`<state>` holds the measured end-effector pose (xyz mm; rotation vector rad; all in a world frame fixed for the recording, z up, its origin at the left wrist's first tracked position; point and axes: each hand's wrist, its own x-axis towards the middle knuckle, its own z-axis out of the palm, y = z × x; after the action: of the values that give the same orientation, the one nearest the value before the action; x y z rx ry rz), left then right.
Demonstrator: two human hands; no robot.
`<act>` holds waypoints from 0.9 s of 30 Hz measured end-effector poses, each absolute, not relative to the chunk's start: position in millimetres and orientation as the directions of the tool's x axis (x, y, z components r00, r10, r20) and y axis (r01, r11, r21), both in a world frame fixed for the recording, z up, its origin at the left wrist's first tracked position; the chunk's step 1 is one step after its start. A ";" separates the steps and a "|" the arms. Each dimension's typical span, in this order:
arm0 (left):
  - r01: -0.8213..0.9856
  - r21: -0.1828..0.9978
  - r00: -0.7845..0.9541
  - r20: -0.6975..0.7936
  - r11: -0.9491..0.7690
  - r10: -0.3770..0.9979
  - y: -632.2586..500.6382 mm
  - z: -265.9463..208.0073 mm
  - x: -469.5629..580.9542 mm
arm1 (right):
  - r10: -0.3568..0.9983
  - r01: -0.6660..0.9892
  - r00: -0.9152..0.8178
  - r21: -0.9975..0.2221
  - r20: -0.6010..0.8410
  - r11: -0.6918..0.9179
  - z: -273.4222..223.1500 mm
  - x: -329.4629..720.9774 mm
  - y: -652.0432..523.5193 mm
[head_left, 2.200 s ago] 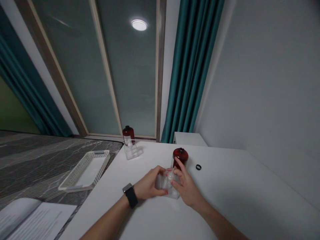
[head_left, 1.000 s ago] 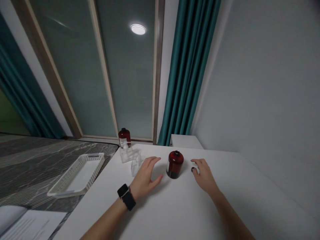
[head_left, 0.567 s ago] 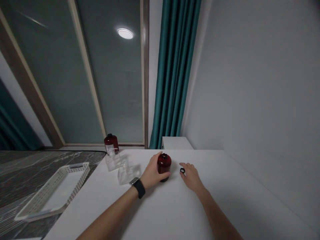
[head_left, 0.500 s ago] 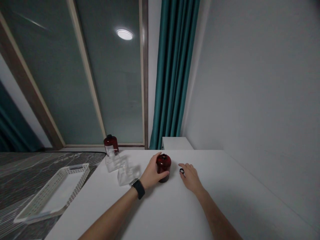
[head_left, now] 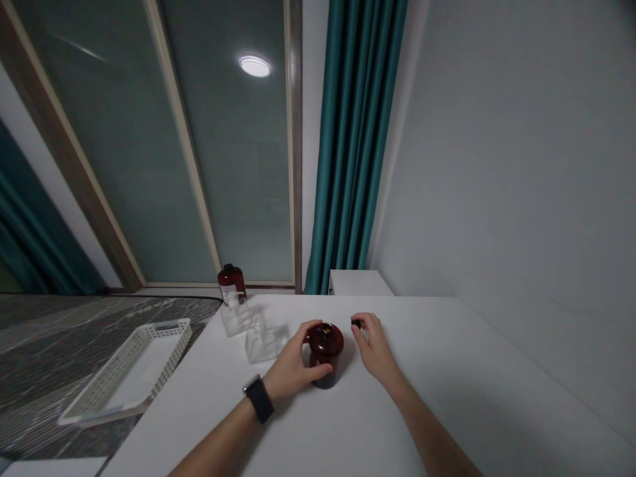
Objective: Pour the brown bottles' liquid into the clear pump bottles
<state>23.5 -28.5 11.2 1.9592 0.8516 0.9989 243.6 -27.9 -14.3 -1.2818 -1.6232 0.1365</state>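
Observation:
My left hand (head_left: 293, 368) is wrapped round the side of a dark red, see-through bottle (head_left: 326, 344) that stands upright on the white table. The bottle's neck is uncapped, with its opening facing up. Just to the right, my right hand (head_left: 376, 351) pinches a small black cap (head_left: 356, 323) between thumb and fingers, apart from the bottle. Left of the left hand are two clear, square-bodied containers (head_left: 263, 341), their details blurred. A second dark red bottle (head_left: 231, 279), with a black cap and a pale label, stands behind them.
The white table (head_left: 348, 437) runs up to a grey wall on the right. A white perforated basket (head_left: 171, 368) lies lower, beyond the table's left edge. A white cabinet (head_left: 360, 283) stands behind the far edge, before a teal curtain (head_left: 352, 165).
My left hand and the bottle have come nearer to me. My right hand has turned the black cap, whose open ring showed before. The view has shifted slightly.

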 end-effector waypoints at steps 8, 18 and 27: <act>0.209 0.863 0.414 0.348 -0.459 0.841 -34.8 7.9 27.9 | 0.703 0.480 0.175 -0.684 0.689 0.550 18.3 208.6 -41.8; 0.154 0.882 0.378 0.364 -0.445 0.851 -39.6 1.3 34.0 | 0.698 0.368 0.155 -0.697 0.699 0.616 19.2 187.7 -52.7; 0.139 0.878 0.377 0.381 -0.458 0.844 -38.7 -1.1 34.6 | 0.656 0.480 0.042 -0.591 0.754 0.648 20.6 191.2 -53.2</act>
<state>34.6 -38.7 -1.1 1.8473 0.8549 1.1272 191.2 -53.2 20.6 -0.9596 -1.6002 0.1727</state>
